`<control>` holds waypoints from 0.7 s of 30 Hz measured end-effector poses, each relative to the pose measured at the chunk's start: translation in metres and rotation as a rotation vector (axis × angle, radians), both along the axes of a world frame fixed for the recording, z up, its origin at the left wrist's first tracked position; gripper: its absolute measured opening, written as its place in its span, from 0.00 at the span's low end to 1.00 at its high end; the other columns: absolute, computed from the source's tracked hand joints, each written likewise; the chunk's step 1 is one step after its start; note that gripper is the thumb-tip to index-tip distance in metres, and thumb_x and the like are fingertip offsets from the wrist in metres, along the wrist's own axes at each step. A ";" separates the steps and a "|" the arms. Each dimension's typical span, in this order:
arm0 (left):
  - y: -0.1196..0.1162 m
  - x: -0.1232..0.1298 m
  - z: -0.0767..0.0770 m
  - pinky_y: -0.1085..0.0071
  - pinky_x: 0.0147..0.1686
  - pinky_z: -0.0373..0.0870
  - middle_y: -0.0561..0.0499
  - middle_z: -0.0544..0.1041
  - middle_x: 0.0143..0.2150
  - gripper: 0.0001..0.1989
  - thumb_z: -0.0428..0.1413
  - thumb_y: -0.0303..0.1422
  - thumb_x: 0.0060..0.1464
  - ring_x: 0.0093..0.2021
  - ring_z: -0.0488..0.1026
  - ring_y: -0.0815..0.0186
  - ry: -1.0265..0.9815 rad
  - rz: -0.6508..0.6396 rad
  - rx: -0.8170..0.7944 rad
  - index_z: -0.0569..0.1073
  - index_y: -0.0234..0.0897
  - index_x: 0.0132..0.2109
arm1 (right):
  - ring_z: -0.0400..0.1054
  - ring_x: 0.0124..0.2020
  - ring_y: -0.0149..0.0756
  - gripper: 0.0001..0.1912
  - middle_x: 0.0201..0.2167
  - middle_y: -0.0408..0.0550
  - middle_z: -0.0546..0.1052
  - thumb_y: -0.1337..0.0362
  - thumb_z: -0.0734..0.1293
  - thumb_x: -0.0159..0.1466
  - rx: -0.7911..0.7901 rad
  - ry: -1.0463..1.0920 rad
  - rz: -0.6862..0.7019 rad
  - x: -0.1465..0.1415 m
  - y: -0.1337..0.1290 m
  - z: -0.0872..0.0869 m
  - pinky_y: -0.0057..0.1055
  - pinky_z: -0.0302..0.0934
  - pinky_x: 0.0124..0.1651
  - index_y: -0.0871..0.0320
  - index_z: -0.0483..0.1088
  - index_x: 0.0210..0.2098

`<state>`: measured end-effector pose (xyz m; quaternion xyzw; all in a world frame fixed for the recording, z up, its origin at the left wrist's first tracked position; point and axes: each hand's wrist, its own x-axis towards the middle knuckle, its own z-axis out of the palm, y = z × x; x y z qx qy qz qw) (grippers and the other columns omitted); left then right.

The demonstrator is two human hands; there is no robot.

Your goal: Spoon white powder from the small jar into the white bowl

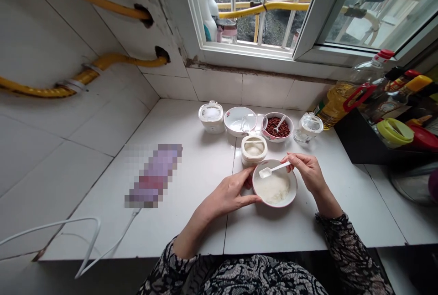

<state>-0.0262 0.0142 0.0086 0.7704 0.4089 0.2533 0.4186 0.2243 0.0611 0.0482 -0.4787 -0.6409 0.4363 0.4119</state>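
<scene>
My left hand (229, 192) grips the rim of a white ceramic bowl (290, 190) on the tiled counter (195, 172). A mound of white powder or fine granules (273, 189) lies inside it. My right hand (304, 172) pinches a small white plastic spoon (273, 170), whose scoop hangs over the bowl with white grains in it. Just behind the bowl stands a square white lidded container (253, 149). Farther back are a white lidded jar (211, 117), a shallow white dish (236, 119), a bowl of dark red peppercorns (278, 127) with a spoon, and a glass jar (310, 126).
A bottle of yellow cooking oil (349, 96) and several bottles on a black rack (352, 142) stand at the right. A pixelated object (153, 176) lies left on the counter. A white cable (89, 240) hangs at the front left. Yellow gas pipes (133, 60) run along the tiled wall.
</scene>
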 end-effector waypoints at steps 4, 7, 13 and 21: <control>0.000 0.000 0.000 0.57 0.49 0.75 0.42 0.76 0.54 0.35 0.58 0.49 0.60 0.48 0.76 0.54 0.003 -0.003 0.006 0.59 0.39 0.68 | 0.70 0.26 0.37 0.27 0.20 0.45 0.75 0.41 0.68 0.61 -0.008 0.018 -0.020 -0.001 0.001 0.001 0.36 0.69 0.40 0.56 0.72 0.18; 0.000 0.001 0.001 0.56 0.49 0.75 0.42 0.76 0.54 0.36 0.58 0.49 0.60 0.47 0.76 0.55 0.007 -0.001 0.002 0.58 0.38 0.68 | 0.71 0.29 0.38 0.27 0.22 0.46 0.76 0.43 0.66 0.64 0.059 -0.018 -0.096 -0.005 0.000 0.003 0.35 0.68 0.39 0.56 0.71 0.19; -0.001 0.001 0.003 0.56 0.51 0.74 0.42 0.75 0.56 0.36 0.58 0.49 0.60 0.49 0.76 0.54 0.001 -0.002 -0.004 0.57 0.39 0.69 | 0.75 0.36 0.41 0.15 0.29 0.45 0.79 0.57 0.61 0.71 0.614 -0.242 -0.328 -0.018 -0.004 0.007 0.45 0.64 0.55 0.53 0.71 0.29; 0.000 0.001 0.002 0.56 0.51 0.74 0.42 0.76 0.55 0.36 0.59 0.49 0.60 0.48 0.76 0.54 0.012 0.002 -0.004 0.59 0.39 0.68 | 0.78 0.39 0.40 0.09 0.29 0.42 0.81 0.67 0.63 0.68 0.982 -0.591 -0.220 -0.023 -0.007 0.009 0.49 0.54 0.64 0.51 0.69 0.31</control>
